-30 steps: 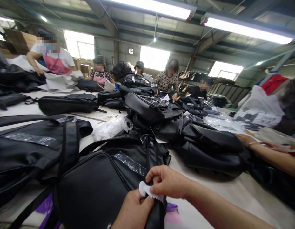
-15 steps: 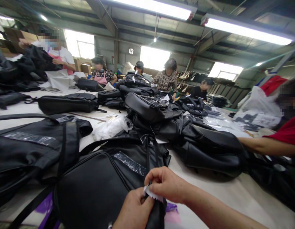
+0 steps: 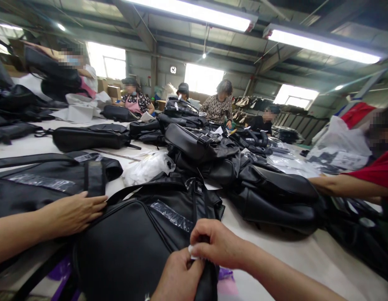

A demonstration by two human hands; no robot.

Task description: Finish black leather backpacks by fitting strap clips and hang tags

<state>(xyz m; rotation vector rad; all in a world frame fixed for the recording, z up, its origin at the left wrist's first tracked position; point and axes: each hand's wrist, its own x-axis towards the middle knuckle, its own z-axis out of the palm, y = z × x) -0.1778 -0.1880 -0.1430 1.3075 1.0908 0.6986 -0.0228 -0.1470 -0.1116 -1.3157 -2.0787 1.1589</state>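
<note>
A black backpack [image 3: 118, 246] lies before me, with a clear plastic-wrapped strip [image 3: 171, 215] on it. At its right edge, my left hand [image 3: 178, 276] is closed around a black strap, with its fingers partly hidden underneath. Right against it, my right hand [image 3: 217, 242] pinches a small white piece [image 3: 191, 250], bunched up between thumb and finger. Most of that piece is covered by my fingers. The two hands touch or nearly touch at the thumbs.
From the left, another person's hand [image 3: 71, 213] rests on a second black bag [image 3: 27, 188]. A pile of black bags [image 3: 194, 144] and a white plastic bundle [image 3: 148, 167] lie beyond. At the right, a red-sleeved person's arm [image 3: 344, 184] reaches behind a bag [image 3: 275, 196].
Another person's hand has come in from the left onto the neighbouring bag. The white piece, which showed a zigzag edge, is now bunched and mostly hidden in my fingers.
</note>
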